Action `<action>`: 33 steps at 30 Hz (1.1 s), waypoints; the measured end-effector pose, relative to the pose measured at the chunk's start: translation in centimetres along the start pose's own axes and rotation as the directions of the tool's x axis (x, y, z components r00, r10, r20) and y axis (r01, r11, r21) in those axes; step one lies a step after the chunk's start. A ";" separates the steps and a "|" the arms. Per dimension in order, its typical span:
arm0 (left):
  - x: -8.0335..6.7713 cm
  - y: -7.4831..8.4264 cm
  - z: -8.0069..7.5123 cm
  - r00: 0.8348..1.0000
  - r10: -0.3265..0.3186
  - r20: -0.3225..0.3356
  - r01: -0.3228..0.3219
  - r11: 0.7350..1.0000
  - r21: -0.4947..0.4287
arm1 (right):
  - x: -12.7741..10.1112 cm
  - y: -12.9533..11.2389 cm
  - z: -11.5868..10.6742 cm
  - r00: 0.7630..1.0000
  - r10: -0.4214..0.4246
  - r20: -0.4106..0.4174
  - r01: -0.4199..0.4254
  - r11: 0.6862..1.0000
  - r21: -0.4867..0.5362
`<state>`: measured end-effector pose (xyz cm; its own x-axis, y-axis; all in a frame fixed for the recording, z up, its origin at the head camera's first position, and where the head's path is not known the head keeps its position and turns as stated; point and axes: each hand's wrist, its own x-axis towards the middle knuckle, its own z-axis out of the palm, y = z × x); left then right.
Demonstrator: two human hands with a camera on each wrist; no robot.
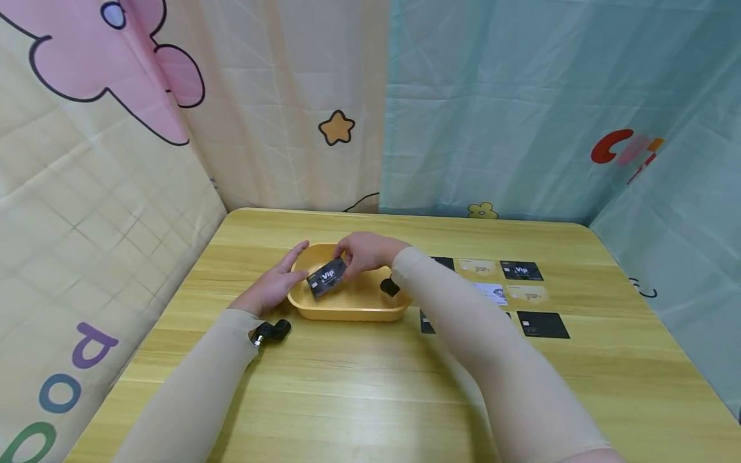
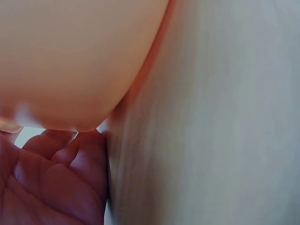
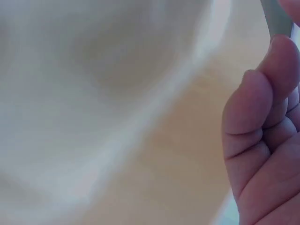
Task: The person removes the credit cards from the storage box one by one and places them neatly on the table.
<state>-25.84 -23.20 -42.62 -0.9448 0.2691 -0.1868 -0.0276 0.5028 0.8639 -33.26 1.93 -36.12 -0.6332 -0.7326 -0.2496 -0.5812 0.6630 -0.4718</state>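
Right hand pinches 1 dark VIP card over yellow tray; tray inside looks bare otherwise. Left hand, fingers straight, rests vs tray's left wall.

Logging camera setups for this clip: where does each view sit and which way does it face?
Head: on the head, looking forward and down at the table, yellow tub and VIP card; both sleeved arms show.
Left wrist: under the left hand, pressed close to the tub's outer wall.
Right wrist: by the right hand, facing blurred pale surfaces.
Shared: head and left wrist both show the tub.
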 end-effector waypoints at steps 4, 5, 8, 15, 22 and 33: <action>0.1 -0.1 0.0 1.000 -0.012 -0.002 0.012 1.000 0.003 | -1.6 0.4 -2.0 0.999 0.006 -0.046 -0.001 0.995 0.095; 0.1 -0.1 -0.1 1.000 -0.015 -0.002 0.015 1.000 -0.001 | -2.1 0.5 -2.5 0.998 0.013 -0.068 -0.005 0.993 0.119; 0.1 -0.2 -0.1 1.000 -0.019 0.003 0.019 1.000 -0.020 | -3.7 1.3 -4.2 0.991 0.043 -0.130 -0.018 0.983 0.184; 0.0 -0.2 -0.1 0.999 0.020 0.030 -0.019 0.999 -0.039 | -7.3 5.7 -6.7 0.957 0.147 -0.248 -0.080 0.962 0.260; -0.2 -0.1 -0.2 0.999 0.027 0.033 -0.026 0.999 -0.033 | -9.6 11.4 -6.8 0.912 0.288 -0.293 -0.194 0.930 0.311; -0.3 0.0 -0.2 0.999 0.031 0.026 -0.031 1.000 -0.003 | -10.8 16.9 -4.7 0.863 0.429 -0.268 -0.356 0.892 0.279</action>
<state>-25.62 -23.45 -42.50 -0.9363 0.3062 -0.1719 0.0009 0.4915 0.8709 -38.61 21.74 -37.45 -0.9323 -0.3069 -0.1913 -0.1499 0.8095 -0.5677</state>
